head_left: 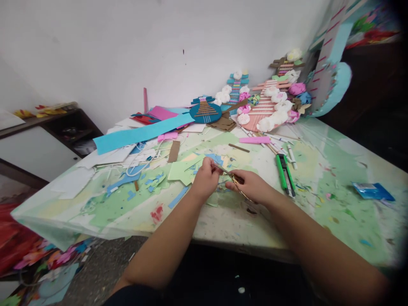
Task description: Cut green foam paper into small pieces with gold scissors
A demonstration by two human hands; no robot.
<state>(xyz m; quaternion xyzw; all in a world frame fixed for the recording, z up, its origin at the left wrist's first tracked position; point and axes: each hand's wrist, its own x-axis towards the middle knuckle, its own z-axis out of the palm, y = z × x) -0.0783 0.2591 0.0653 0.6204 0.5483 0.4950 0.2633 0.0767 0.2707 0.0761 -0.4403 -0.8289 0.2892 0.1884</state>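
Note:
Near the table's front edge, my right hand point(251, 186) is closed around a pair of scissors point(235, 179) with gold-coloured handles. The blades point left, toward my left hand point(205, 178). That hand is pinched shut at the blade tips; whatever lies between its fingers is too small or hidden to make out. Under and beyond the hands lie a light green paper sheet point(180, 170) and small blue and green scraps. A thin brown strip point(239, 148) rests beyond the right hand.
A green utility knife point(284, 174) lies at right, near a blue packet point(373, 191). Behind are a long blue strip point(140, 134), a pink strip point(254, 140), a blue paper instrument point(205, 111) and a pink one with paper flowers point(264, 110). A cabinet point(44, 144) stands left.

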